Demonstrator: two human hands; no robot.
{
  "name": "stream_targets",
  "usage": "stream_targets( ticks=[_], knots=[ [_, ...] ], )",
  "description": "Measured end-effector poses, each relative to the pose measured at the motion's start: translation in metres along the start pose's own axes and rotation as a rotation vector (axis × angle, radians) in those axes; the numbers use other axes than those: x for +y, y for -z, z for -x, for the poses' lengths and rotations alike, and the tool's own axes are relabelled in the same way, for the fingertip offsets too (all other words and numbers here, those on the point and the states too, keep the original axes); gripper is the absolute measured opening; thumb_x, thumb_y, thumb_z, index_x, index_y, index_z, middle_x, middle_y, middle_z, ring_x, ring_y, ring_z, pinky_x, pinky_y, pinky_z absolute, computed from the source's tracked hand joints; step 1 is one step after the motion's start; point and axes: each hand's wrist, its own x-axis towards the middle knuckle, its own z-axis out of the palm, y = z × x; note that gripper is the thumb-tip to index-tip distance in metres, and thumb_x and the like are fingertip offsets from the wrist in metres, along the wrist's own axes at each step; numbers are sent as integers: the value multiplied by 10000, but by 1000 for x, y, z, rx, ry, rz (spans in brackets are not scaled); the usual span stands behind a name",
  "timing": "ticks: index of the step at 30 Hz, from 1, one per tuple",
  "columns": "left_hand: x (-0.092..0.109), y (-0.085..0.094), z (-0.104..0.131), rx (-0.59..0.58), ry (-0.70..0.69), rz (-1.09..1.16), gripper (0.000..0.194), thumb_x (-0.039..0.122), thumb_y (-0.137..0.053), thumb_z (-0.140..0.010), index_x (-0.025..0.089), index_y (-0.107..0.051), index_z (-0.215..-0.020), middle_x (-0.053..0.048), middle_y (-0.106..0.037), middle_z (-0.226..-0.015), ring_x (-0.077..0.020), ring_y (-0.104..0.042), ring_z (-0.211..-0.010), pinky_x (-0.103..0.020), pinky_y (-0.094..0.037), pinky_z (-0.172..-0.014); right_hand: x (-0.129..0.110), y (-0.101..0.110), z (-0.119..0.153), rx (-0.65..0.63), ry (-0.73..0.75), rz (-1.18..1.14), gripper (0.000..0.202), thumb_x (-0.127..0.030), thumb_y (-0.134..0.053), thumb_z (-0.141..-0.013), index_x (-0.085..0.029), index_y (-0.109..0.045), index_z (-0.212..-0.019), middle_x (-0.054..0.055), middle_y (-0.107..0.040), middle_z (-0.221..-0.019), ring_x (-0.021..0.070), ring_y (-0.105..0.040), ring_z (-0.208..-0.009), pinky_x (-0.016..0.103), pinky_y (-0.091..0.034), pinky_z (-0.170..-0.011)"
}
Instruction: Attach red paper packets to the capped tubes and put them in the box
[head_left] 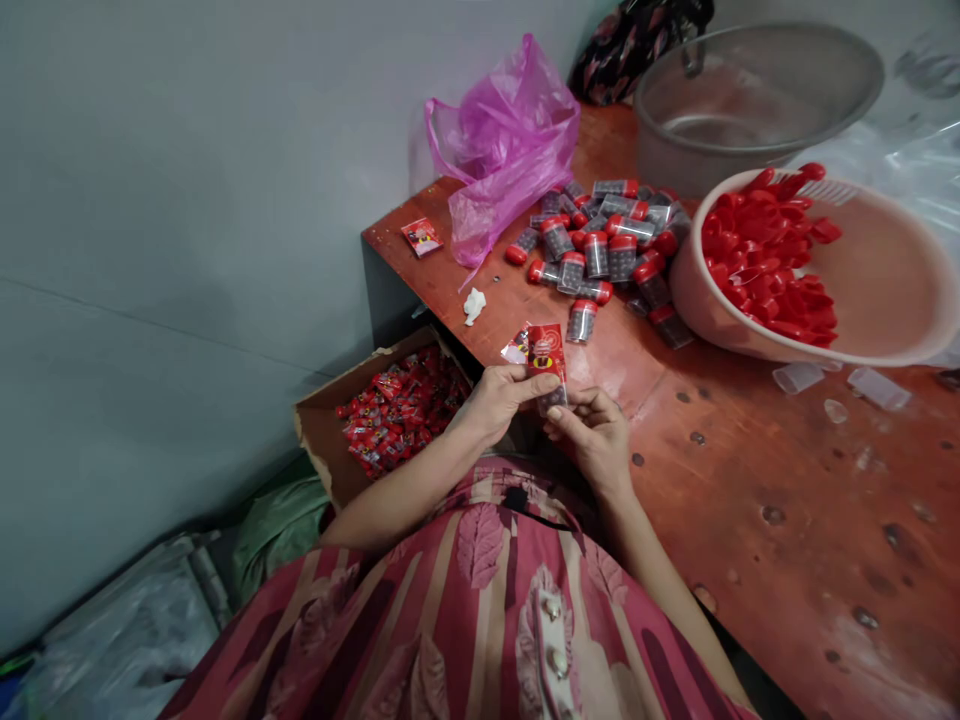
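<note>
My left hand is closed on a small red printed packet, its thumb across the front. My right hand pinches the packet's lower end, where dark round shapes show through clear plastic. Just behind it, another printed packet lies at the table edge. Farther back is a loose pile of clear tubes with red caps, filled with dark round pieces; one tube lies closest to my hands.
Below the table's left edge, a cardboard box holds many red packets. A pink basin with red plastic pieces stands right, before a grey basin. A purple plastic bag and a flat packet lie at the back left.
</note>
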Motion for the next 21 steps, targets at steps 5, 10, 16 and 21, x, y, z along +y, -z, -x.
stream_targets(
  ticks=[5, 10, 16, 21],
  knots=[
    [-5, -12, 3, 127, -84, 7, 282, 318, -814, -542, 112, -669, -668, -1, -640, -611, -88, -553, -524, -227, -441, -545, 0, -2, 5, 99, 77, 83, 242, -262, -771, -659, -200, -574, -786, -24, -676, -701, 114, -622, -579, 230, -516, -527],
    [-13, -16, 10, 28, 19, 52, 306, 359, -796, -571, 98, -653, -642, 5, -589, -535, -97, -525, -457, -259, -438, -511, 7, 6, -6, 46, 18, -60, 277, -261, -773, -652, -208, -531, -777, -63, -628, -548, 98, -574, -437, 211, -487, -449],
    [-16, 1, 25, -12, 24, 222, 280, 318, -798, -603, 87, -668, -690, -68, -686, -732, -154, -646, -685, -310, -515, -759, -3, 5, -16, -110, -37, -41, 362, -229, -814, -562, -213, -521, -775, -90, -592, -519, 70, -504, -392, 170, -403, -387],
    [-15, 35, 39, 317, -207, 307, 559, 635, -515, -765, 157, -650, -1021, -132, -671, -1098, -222, -659, -940, -366, -517, -848, -7, 8, -19, -75, 27, -10, 231, -277, -726, -702, -214, -545, -830, -57, -632, -586, 80, -535, -433, 183, -417, -413]
  ],
)
